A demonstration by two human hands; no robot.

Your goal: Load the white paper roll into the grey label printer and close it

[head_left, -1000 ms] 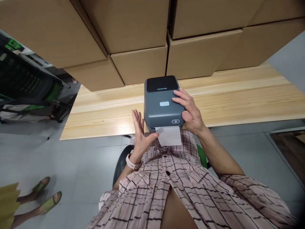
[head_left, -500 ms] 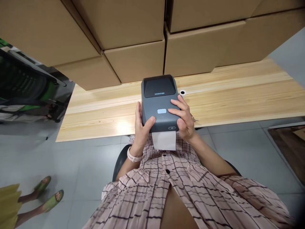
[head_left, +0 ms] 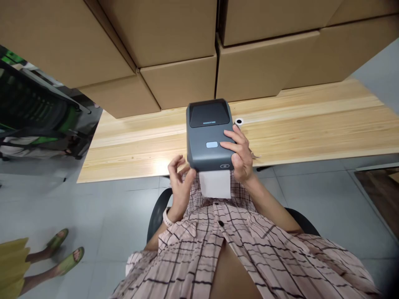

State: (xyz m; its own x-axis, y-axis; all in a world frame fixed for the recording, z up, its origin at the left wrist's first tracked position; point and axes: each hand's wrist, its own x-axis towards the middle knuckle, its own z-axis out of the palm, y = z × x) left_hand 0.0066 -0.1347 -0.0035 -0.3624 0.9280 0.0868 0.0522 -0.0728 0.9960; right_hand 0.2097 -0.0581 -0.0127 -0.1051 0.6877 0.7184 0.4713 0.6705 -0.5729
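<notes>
A dark grey label printer (head_left: pixel 210 155) with a black glossy lid stands at the table's front edge. A blank white label strip (head_left: pixel 215 185) hangs out of its front. My right hand (head_left: pixel 241 155) grips the printer's right side, with fingers on the top near the pale blue button (head_left: pixel 212 144) and the thumb at the front corner. My left hand (head_left: pixel 181 178) is beside the front left corner, its fingers loosely bent and apart from the thumb. The thumb tip is close to the corner; whether it touches, I cannot tell. Nothing shows in this hand.
Large cardboard boxes (head_left: pixel 183 81) are stacked along the back of the wooden table (head_left: pixel 311 120). A small white ring-shaped item (head_left: pixel 239 121) lies right of the printer. A dark chair (head_left: pixel 31 104) stands at the left. Another person's feet in green sandals (head_left: pixel 71 259) are on the floor.
My left hand has let go of the printer's left side and moved down and slightly left, its fingers now bent. My right hand keeps its hold.
</notes>
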